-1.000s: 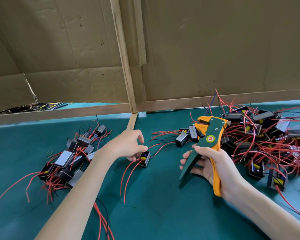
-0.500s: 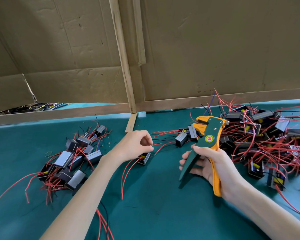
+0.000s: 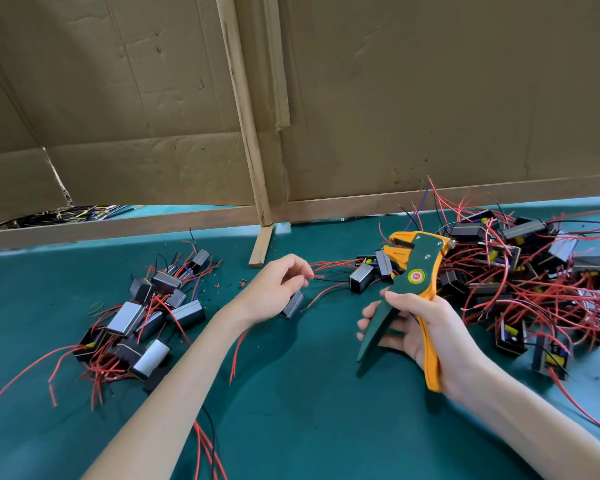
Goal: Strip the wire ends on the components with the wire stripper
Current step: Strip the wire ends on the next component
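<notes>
Green mat [image 3: 291,420]: your left hand [image 3: 274,289] pinches a wire [image 3: 329,280], right hand [image 3: 420,327] grips the wire stripper [image 3: 417,268]; feed it squarely

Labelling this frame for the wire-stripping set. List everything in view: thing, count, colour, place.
wire stripper: one, green and orange, right of centre, in the right hand
held component: one, black and grey with red wires, centre, in the left hand
left pile of components: many, black and grey with red wires, left on the mat
right pile of components: many, black with red and black wires, right on the mat
insulation bits: several, red, on the mat by the left pile
mat: one, teal, covers the table
cardboard wall: brown, behind the table
wooden strip: one, pale brown, upright against the cardboard
wire bundle: dark and yellow, far left, past the cardboard gap
left hand: holds the component
right hand: grips the stripper handles
</notes>
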{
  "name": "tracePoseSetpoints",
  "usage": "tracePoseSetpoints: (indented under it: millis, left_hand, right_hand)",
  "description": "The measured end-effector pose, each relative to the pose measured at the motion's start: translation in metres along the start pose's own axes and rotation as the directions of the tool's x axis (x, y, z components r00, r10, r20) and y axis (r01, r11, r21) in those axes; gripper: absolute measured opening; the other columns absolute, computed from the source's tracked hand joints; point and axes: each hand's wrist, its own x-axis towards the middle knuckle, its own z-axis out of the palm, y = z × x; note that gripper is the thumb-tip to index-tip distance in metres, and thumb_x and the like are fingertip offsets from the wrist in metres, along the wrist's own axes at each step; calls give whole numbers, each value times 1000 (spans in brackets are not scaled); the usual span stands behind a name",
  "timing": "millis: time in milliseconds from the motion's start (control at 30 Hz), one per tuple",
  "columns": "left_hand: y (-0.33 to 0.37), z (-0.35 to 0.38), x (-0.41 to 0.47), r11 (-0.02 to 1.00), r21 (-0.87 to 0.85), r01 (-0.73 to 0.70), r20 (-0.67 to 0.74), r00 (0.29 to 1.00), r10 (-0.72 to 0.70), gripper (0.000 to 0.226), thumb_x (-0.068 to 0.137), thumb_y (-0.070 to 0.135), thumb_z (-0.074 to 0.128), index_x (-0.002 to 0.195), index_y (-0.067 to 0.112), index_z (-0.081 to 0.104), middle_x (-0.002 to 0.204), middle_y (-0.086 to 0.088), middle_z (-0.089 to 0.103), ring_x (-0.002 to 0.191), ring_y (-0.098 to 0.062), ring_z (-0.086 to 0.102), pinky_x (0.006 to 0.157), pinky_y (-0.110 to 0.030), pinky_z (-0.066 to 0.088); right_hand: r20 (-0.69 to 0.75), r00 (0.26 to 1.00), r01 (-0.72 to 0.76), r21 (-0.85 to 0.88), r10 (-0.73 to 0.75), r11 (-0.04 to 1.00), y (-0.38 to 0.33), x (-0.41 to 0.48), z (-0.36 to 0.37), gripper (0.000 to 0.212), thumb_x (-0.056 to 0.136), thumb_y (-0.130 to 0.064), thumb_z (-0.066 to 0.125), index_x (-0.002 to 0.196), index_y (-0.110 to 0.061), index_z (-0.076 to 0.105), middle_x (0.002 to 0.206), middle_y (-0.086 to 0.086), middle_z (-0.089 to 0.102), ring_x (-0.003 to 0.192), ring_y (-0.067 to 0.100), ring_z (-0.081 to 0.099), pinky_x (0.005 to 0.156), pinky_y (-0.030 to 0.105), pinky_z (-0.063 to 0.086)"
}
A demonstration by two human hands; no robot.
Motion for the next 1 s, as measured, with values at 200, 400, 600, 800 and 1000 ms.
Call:
tracePoseSetpoints:
  millis: [200, 400, 600, 800, 1000]
  left_hand:
    - [15, -3, 1, 941, -328, -83, -96, 994, 54, 19, 92, 1, 59, 92, 20, 60, 83, 6, 56, 73, 1, 53, 74, -10, 43]
    - [24, -3, 1, 924, -344, -168, -203, 974, 102, 17, 84, -1, 68, 80, 16, 64, 69, 13, 66, 67, -1, 61, 69, -13, 48]
    - [29, -2, -2, 900, -401, -172, -187, 977, 104, 14, 88, -1, 63, 85, 13, 62, 71, 4, 72, 66, -10, 66, 70, -17, 51]
    - [43, -9, -5, 895, -416, -159, -151, 983, 104, 9, 87, 6, 65, 83, 14, 69, 68, 9, 69, 63, -4, 60, 69, -14, 49]
    - [56, -15, -11, 892, -429, -144, -83, 989, 120, 4, 85, 9, 67, 83, 12, 68, 69, 10, 67, 68, -2, 61, 70, -14, 48]
  right_hand:
    - [28, 1000, 6, -17, -5, 1000, 2, 0, -1, 7, 92, -4, 53, 95, 2, 54, 78, 26, 64, 69, 39, 67, 63, 48, 58]
    - [78, 997, 7, -37, -4, 999, 2, -3, 1, 20, 71, -16, 66, 82, 1, 62, 78, 26, 65, 69, 39, 67, 62, 49, 58]
    - [127, 992, 12, -44, -6, 999, 1, -4, 2, 8, 67, -7, 74, 73, -8, 68, 77, 27, 65, 68, 40, 67, 60, 48, 58]
    - [199, 980, 12, -53, -1, 999, 1, -6, 1, 12, 73, -9, 65, 85, -5, 67, 79, 28, 65, 70, 41, 67, 62, 46, 57]
    - [304, 953, 36, -125, 4, 991, 0, -10, 1, 23, 75, -6, 68, 98, -4, 65, 82, 26, 65, 74, 42, 66, 72, 53, 57]
